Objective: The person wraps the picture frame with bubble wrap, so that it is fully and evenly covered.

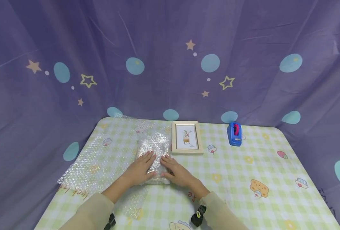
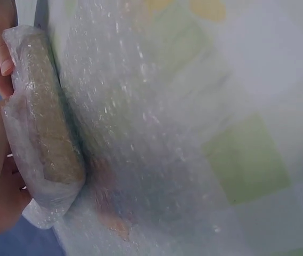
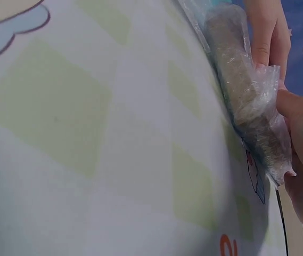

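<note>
Bubble wrap spreads over the left of the counter and encloses the package, left of centre. Your left hand and right hand rest on it, fingers extended, probably keeping it closed; the picture frame and tape dispenser sit rightward, apparently within reach.

A table spread with a green-and-white checked cloth fills the lower half of the frame. A sheet of clear bubble wrap covers its left side, reaching center, where a bubble-wrapped parcel lies, apparently partly on the sheet. Right of center, a picture frame lies face up; farther right sits a blue tape dispenser.
</note>
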Tool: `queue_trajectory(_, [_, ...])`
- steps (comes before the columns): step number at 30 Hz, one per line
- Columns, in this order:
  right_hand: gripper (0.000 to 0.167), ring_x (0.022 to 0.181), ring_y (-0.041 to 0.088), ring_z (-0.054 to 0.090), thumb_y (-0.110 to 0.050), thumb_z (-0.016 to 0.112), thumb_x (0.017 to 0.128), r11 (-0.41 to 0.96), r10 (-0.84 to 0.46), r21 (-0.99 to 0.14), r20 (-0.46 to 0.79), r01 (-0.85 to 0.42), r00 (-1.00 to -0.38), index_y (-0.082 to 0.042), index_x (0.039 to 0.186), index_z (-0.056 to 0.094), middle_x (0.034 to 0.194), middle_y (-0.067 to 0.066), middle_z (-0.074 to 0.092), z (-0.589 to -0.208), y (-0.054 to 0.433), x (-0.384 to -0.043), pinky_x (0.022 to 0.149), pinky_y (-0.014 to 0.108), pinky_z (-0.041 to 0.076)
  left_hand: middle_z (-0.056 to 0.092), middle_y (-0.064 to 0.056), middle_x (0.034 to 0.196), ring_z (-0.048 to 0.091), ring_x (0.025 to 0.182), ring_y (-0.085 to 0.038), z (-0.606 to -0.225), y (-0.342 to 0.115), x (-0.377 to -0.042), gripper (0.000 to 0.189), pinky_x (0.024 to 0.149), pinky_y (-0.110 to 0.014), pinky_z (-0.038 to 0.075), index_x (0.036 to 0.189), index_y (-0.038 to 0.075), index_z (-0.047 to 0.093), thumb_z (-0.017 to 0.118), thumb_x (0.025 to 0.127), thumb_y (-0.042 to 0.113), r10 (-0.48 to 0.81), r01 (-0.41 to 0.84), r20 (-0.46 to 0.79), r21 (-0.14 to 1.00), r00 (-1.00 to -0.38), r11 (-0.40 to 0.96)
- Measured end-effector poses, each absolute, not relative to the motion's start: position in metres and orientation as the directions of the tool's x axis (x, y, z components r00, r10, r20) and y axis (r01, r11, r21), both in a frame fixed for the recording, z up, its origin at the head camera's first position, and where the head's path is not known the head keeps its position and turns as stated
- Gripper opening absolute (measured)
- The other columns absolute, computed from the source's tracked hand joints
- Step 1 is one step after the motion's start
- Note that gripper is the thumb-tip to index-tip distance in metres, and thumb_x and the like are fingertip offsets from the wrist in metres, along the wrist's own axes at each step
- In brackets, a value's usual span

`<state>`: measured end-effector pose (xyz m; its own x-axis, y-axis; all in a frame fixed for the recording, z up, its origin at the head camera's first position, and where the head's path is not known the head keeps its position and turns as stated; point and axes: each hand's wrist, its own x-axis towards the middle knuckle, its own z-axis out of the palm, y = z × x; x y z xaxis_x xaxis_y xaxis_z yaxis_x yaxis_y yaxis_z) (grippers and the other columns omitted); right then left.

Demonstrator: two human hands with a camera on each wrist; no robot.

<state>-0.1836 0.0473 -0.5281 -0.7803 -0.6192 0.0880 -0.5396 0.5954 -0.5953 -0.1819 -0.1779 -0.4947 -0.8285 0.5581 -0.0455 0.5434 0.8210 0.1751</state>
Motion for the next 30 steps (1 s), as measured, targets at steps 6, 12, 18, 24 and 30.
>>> queue_trajectory(6, [0.058,0.149,0.027,0.025,-0.037,0.058,0.094,0.557,-0.619,-0.627,0.123,-0.544,-0.776,-0.010,0.143,0.044,0.156,0.006,0.035,-0.525,0.048,-0.186,0.122,0.046,0.023,0.035,-0.018,0.154,0.034,0.143,-0.037,-0.494,-0.180,-0.185,0.074,0.117,-0.050,0.033,0.146,0.003,0.038,0.055,0.091,0.050,0.561,0.554,-0.006,0.154,-0.828,0.818])
queue_trajectory(12, [0.057,0.146,0.026,0.032,-0.034,0.058,0.095,0.548,-0.574,-0.660,0.151,-0.515,-0.805,-0.010,0.144,0.043,0.156,0.008,0.036,-0.521,0.061,-0.188,0.119,0.045,0.030,0.037,-0.018,0.153,0.037,0.142,-0.037,-0.493,-0.181,-0.185,0.073,0.114,-0.051,0.037,0.145,0.004,0.040,0.053,0.091,0.052,0.574,0.568,0.012,0.152,-0.819,0.809])
queue_trajectory(18, [0.051,0.137,0.028,0.046,-0.027,0.061,0.094,0.557,-0.485,-0.667,0.223,-0.495,-0.846,-0.007,0.139,0.049,0.147,0.012,0.048,-0.522,0.085,-0.196,0.115,0.044,0.036,0.042,-0.019,0.150,0.042,0.138,-0.036,-0.492,-0.182,-0.187,0.072,0.111,-0.048,0.041,0.143,0.003,0.044,0.053,0.091,0.052,0.607,0.608,0.044,0.092,-0.793,0.788])
queue_trajectory(24, [0.048,0.132,0.028,0.052,-0.026,0.064,0.092,0.589,-0.385,-0.672,0.254,-0.448,-0.887,-0.008,0.135,0.053,0.138,0.009,0.058,-0.525,0.120,-0.201,0.114,0.043,0.038,0.040,-0.018,0.151,0.042,0.139,-0.034,-0.491,-0.180,-0.189,0.073,0.112,-0.046,0.041,0.143,0.005,0.043,0.049,0.091,0.055,0.619,0.618,0.005,0.055,-0.786,0.784])
queue_trajectory(30, [0.045,0.126,0.031,0.056,-0.028,0.063,0.093,0.637,-0.267,-0.694,0.212,-0.337,-0.940,-0.011,0.134,0.055,0.133,0.010,0.061,-0.525,0.155,-0.200,0.109,0.049,0.043,0.041,-0.018,0.151,0.041,0.140,-0.034,-0.491,-0.181,-0.190,0.073,0.113,-0.046,0.040,0.144,0.005,0.043,0.050,0.091,0.055,0.616,0.615,-0.003,0.063,-0.788,0.786])
